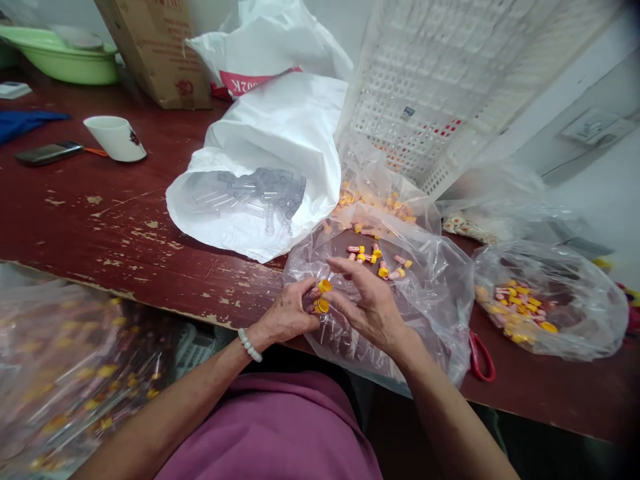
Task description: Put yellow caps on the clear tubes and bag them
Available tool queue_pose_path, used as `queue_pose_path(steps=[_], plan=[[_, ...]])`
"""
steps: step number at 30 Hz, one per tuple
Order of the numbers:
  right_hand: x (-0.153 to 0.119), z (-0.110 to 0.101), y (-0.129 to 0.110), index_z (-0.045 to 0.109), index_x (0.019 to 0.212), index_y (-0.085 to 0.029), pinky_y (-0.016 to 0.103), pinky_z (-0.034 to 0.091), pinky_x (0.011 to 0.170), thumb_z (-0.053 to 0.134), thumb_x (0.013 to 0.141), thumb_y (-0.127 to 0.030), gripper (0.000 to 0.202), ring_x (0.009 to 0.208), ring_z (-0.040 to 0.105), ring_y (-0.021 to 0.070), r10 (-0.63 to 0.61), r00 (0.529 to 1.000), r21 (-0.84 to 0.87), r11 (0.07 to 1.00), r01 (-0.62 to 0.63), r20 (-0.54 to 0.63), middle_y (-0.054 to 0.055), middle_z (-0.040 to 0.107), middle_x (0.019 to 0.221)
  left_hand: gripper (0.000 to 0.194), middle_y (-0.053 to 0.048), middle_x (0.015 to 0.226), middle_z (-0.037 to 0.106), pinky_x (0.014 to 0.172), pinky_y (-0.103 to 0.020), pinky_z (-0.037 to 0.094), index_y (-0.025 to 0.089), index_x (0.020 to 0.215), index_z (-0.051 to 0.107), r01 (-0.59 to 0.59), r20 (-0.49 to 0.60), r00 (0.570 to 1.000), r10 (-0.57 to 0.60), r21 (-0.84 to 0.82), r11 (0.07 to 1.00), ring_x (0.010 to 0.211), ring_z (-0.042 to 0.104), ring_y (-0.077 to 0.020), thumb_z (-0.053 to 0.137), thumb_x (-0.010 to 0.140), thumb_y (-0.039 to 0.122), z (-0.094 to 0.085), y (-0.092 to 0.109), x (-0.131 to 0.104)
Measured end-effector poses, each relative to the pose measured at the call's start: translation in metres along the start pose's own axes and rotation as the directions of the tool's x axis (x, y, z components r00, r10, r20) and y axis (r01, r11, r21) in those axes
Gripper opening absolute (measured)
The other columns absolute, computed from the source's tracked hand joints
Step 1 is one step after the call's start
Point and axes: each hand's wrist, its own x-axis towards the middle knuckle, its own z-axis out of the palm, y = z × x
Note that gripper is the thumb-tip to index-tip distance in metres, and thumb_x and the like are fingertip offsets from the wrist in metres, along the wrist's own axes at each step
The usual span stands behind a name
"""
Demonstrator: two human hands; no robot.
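My left hand [286,313], with a beaded bracelet at the wrist, is closed around small tubes with yellow caps [323,305]. Beside it my right hand [367,303] has its thumb and fingers apart, its thumb close to the yellow caps. Both hands are over a clear plastic bag [430,293] at the table's front edge. Several pink pieces with yellow caps [383,269] lie on this bag beyond my right hand. To the upper left, clear plastic tubes [270,190] lie in the mouth of a white sack [280,127].
A white crate [400,100] stands behind a bag of orange pieces [395,203]. Another bag [590,313] and red scissors [483,357] are at right. The table [125,227] also holds a cup [115,138], phone [50,153] and carton [160,53]. A full bag [65,373] sits lower left.
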Motion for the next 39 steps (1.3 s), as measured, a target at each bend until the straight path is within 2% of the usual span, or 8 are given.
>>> queue_pose_path(steps=[3,9,14,21,26,30,34,39], plan=[[-0.008,0.005,-0.002,0.057,0.104,-0.021,0.040,0.042,0.093,0.049,0.084,-0.015,0.022,0.110,0.050,0.0203,0.079,0.994,-0.027,0.996,-0.082,-0.082,0.008,0.055,0.113,0.030,0.004,0.070,0.047,0.057,-0.019,0.033,0.013,0.082,0.054,0.036,0.008,0.999,-0.036,-0.044,0.998,0.064,0.042,-0.0090,0.052,0.054,0.004,0.000,0.001,0.000],[-0.018,0.029,0.010,0.060,0.107,-0.024,0.041,0.041,0.093,0.043,0.071,-0.001,0.046,0.111,0.047,0.0198,0.064,0.992,-0.044,0.997,-0.060,0.112,0.007,0.050,0.121,0.036,0.003,0.071,0.050,0.054,-0.018,0.033,0.011,0.086,0.055,0.158,0.023,0.987,-0.157,-0.190,0.969,0.064,0.044,-0.0084,0.052,0.051,0.001,0.001,-0.001,0.000],[0.006,0.017,0.073,0.064,0.103,-0.021,0.041,0.043,0.088,0.043,0.076,-0.005,0.038,0.101,0.052,0.0215,0.152,0.988,-0.285,0.947,-0.150,-0.013,0.009,0.061,0.105,0.033,0.004,0.068,0.051,0.050,-0.016,0.031,0.012,0.079,0.053,0.219,0.017,0.973,-0.229,-0.368,0.904,0.059,0.044,-0.0070,0.052,0.048,0.002,-0.006,-0.011,0.000],[0.023,0.013,0.133,0.068,0.090,-0.024,0.046,0.037,0.086,0.052,0.079,-0.015,0.022,0.098,0.048,0.0260,0.164,0.965,-0.580,0.814,-0.015,0.205,0.009,0.064,0.107,0.036,0.003,0.070,0.055,0.044,-0.016,0.031,0.012,0.082,0.054,0.245,-0.021,0.959,-0.282,-0.433,0.867,0.056,0.044,-0.0071,0.055,0.047,0.003,-0.018,-0.017,-0.005],[0.025,0.020,0.100,0.058,0.101,-0.016,0.032,0.044,0.071,0.054,0.079,-0.020,0.023,0.073,0.054,0.0169,0.278,0.960,-0.137,0.950,-0.281,-0.045,0.004,0.060,0.078,0.032,0.005,0.066,0.052,0.047,-0.016,0.029,0.012,0.076,0.053,0.237,-0.035,0.959,-0.280,-0.439,0.867,0.056,0.042,-0.0058,0.053,0.046,0.001,-0.014,-0.006,-0.002],[0.015,0.038,0.038,0.045,0.116,-0.023,0.026,0.045,0.064,0.052,0.086,-0.031,0.032,0.070,0.056,0.0125,0.338,0.937,0.378,0.881,-0.283,-0.085,-0.001,0.058,0.080,0.031,0.006,0.065,0.048,0.048,-0.017,0.027,0.013,0.075,0.052,0.232,-0.017,0.964,-0.266,-0.435,0.870,0.056,0.040,-0.0056,0.052,0.047,0.000,-0.010,-0.002,0.000],[0.004,0.052,-0.003,0.052,0.106,-0.023,0.032,0.047,0.080,0.057,0.084,-0.031,0.025,0.088,0.058,0.0152,0.254,0.961,0.314,0.926,-0.210,-0.107,0.003,0.061,0.097,0.035,0.005,0.067,0.050,0.048,-0.018,0.028,0.014,0.081,0.055,0.202,-0.028,0.974,-0.224,-0.334,0.920,0.056,0.040,-0.0066,0.053,0.048,0.001,-0.007,-0.006,0.000],[-0.001,0.043,-0.008,0.048,0.113,-0.023,0.044,0.035,0.101,0.055,0.084,-0.038,0.033,0.124,0.041,0.0227,0.147,0.984,0.159,0.979,-0.131,-0.096,0.010,0.045,0.132,0.025,0.008,0.058,0.043,0.044,-0.018,0.026,0.015,0.071,0.049,0.191,-0.012,0.979,-0.204,-0.311,0.931,0.049,0.035,-0.0051,0.052,0.050,0.002,-0.007,-0.004,-0.002]])
